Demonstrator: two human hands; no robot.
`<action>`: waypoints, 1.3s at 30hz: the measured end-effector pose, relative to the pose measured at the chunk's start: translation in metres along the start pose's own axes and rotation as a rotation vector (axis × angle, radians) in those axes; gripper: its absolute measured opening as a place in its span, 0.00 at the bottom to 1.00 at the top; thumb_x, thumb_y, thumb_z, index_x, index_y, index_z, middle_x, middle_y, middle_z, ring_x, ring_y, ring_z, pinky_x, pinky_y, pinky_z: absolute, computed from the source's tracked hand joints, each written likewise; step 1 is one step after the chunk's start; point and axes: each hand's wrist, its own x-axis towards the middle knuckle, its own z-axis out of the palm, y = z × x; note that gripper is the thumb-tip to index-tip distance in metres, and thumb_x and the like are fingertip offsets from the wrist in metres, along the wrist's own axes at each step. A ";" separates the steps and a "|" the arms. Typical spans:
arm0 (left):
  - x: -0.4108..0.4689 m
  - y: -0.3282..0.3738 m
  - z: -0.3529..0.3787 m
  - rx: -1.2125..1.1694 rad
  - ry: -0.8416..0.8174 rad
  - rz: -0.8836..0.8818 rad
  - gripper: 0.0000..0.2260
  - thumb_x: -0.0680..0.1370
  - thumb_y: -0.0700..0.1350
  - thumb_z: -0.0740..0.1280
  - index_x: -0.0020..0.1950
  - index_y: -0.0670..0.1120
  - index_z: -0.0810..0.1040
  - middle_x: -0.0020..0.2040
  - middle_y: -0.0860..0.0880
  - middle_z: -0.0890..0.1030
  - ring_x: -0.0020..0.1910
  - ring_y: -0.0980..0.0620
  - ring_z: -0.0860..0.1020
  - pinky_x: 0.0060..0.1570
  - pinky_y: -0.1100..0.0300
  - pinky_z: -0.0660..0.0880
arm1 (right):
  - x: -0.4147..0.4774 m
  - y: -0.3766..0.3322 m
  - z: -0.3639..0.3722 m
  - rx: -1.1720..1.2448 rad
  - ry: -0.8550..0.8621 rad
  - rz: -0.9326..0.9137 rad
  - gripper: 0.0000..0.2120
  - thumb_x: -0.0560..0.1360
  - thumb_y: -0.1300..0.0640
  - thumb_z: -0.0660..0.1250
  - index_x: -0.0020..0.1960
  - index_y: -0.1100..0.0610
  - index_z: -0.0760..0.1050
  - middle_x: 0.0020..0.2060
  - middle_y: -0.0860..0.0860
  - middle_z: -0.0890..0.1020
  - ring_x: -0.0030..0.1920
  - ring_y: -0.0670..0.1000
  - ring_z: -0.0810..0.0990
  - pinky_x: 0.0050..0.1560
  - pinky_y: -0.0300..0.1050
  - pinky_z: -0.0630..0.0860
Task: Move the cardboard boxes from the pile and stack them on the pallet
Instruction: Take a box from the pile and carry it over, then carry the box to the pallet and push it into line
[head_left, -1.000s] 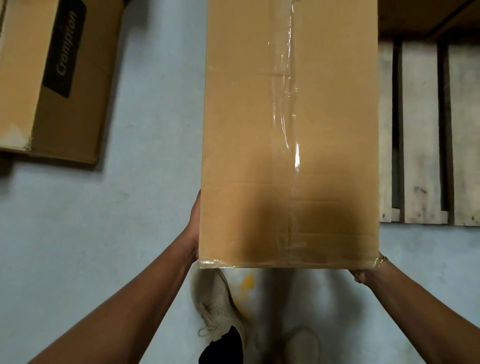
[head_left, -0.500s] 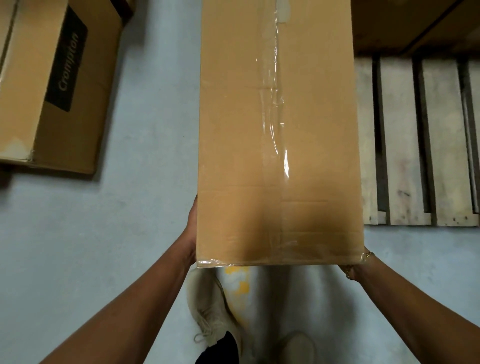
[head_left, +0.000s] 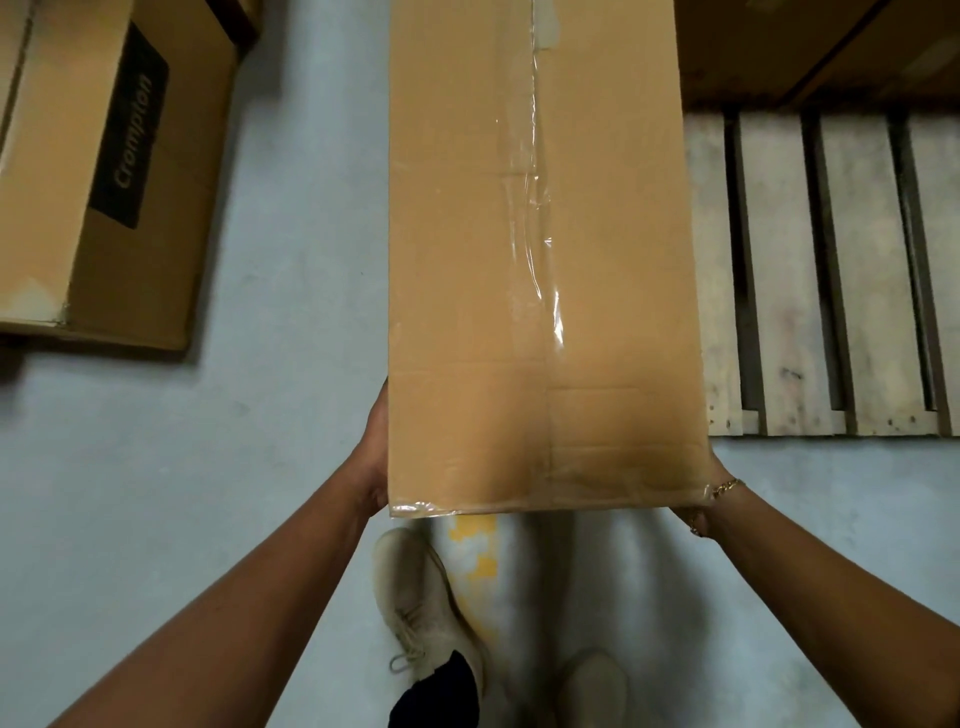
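Long cardboard box held out ahead of us, clear of the floor, its top face sealed lengthwise with clear tape; far end runs out of view at the top. Left hand pressed flat against the box's left side near the near corner, right hand at the right near corner by the bottom edge; the fingers of both are hidden behind or under the cardboard, so we judge them clamped on the box from how it hangs, though the exact wrap cannot be seen. Thin chain bracelet shows at the right wrist. Wooden pallet lies to the right, its bare slats just beside the box's right edge in view; darker boxes on the pallet sit at its far end. A printed box rests on the floor well apart to the left. Handling judgement: stiff corrugated walls, smooth and a little slippery where taped; length makes it lever against the wrists, so weight likely modest but awkward. Best purchase, we think, is low on both side walls with fingers curled under the bottom edge, avoiding the glossy tape. Shoes below, close to the near end
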 end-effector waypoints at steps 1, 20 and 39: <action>-0.003 0.002 0.000 -0.028 -0.039 0.009 0.18 0.86 0.52 0.53 0.42 0.47 0.76 0.29 0.53 0.80 0.27 0.56 0.79 0.30 0.64 0.75 | -0.003 -0.003 0.001 0.027 0.008 -0.031 0.17 0.85 0.54 0.55 0.40 0.55 0.74 0.26 0.50 0.77 0.24 0.47 0.78 0.24 0.40 0.77; -0.211 0.075 -0.001 0.268 0.005 0.048 0.32 0.78 0.70 0.58 0.78 0.56 0.65 0.76 0.51 0.70 0.73 0.48 0.70 0.72 0.42 0.64 | -0.169 -0.064 -0.015 -0.500 -0.106 -0.228 0.21 0.80 0.43 0.63 0.68 0.54 0.71 0.69 0.51 0.73 0.68 0.55 0.71 0.62 0.56 0.69; -0.294 0.138 -0.208 0.252 0.105 0.205 0.27 0.79 0.67 0.60 0.75 0.57 0.68 0.75 0.54 0.70 0.74 0.50 0.68 0.75 0.44 0.62 | -0.284 -0.062 0.168 -0.684 -0.143 -0.495 0.33 0.78 0.39 0.65 0.78 0.53 0.63 0.74 0.50 0.70 0.73 0.53 0.68 0.74 0.58 0.64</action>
